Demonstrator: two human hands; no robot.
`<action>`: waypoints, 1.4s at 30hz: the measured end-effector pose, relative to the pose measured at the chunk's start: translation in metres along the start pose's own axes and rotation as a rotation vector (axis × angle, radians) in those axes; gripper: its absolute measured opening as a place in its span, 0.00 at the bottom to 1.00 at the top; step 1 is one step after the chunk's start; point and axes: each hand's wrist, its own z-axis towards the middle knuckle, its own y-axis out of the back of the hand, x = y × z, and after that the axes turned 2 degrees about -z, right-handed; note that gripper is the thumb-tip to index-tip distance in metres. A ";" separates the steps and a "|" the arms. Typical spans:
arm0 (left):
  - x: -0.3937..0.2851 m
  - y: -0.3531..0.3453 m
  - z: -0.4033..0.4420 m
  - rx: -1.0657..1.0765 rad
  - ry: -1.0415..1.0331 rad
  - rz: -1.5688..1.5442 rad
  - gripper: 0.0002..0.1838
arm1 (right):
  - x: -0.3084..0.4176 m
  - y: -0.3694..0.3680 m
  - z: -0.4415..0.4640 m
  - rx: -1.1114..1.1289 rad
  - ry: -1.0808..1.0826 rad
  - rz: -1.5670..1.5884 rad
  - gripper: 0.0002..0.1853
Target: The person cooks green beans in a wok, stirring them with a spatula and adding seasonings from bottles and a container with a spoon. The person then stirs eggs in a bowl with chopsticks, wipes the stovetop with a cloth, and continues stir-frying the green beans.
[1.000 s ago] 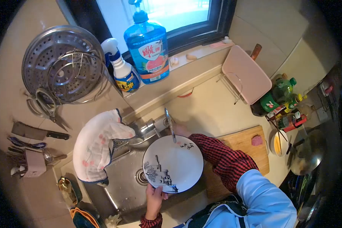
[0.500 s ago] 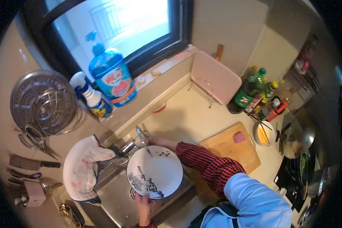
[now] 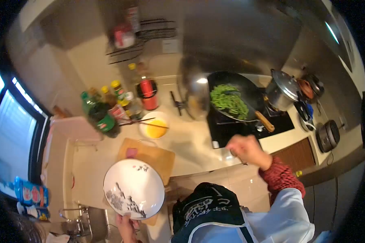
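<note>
The left hand (image 3: pixel 127 227) grips the lower rim of the decorated plate (image 3: pixel 134 188), which is tilted toward the camera and overlaps the cutting board (image 3: pixel 158 156) in view; whether they touch, I cannot tell. The right hand (image 3: pixel 249 152) is blurred, fingers curled, near the bench (image 3: pixel 190 137) edge below the wok (image 3: pixel 249 87); I cannot tell if it grips anything. The step in hand looks like handling the plate with 1 hand; moving it calls for a firm rim grip and a steady tilt. Beyond the board stand the bowl (image 3: pixel 143 128) and its 2 chopsticks (image 3: pixel 134 122), which stick out. Moving room seems widest over the bench between board and wok, short of the lid (image 3: pixel 196 97); the wooden handle (image 3: pixel 265 121) points toward the front edge.
</note>
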 end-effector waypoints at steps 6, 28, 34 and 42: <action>-0.038 -0.148 0.023 0.449 0.078 0.068 0.15 | -0.144 0.140 -0.039 0.150 0.149 -0.861 0.24; -0.031 -0.437 0.032 0.483 0.090 0.346 0.10 | -0.276 0.177 0.015 0.302 0.581 -0.496 0.21; -0.030 -0.459 0.047 0.409 0.045 0.476 0.14 | -0.280 0.218 -0.009 -0.382 -0.179 0.536 0.10; -0.035 -0.491 0.060 0.389 -0.128 0.724 0.13 | -0.306 0.223 -0.024 -0.469 -0.716 0.988 0.10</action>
